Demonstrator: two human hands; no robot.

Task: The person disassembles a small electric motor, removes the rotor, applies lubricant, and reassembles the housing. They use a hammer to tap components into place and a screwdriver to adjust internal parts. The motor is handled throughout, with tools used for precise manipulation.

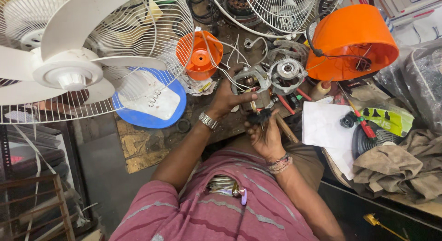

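Note:
My left hand, with a metal watch on its wrist, grips a grey metal fan motor from the left and holds it just above the workbench. White wires run from the motor toward a small orange cone-shaped cover. My right hand, thread bands on its wrist, holds a small dark brush with a wooden handle right under the motor. A round metal motor end cover lies beside the motor on its right.
A white fan with blades and wire guard fills the left. A blue and white fan base lies beneath it. A large orange housing stands at the right, with white paper, a red-handled screwdriver and a brown rag.

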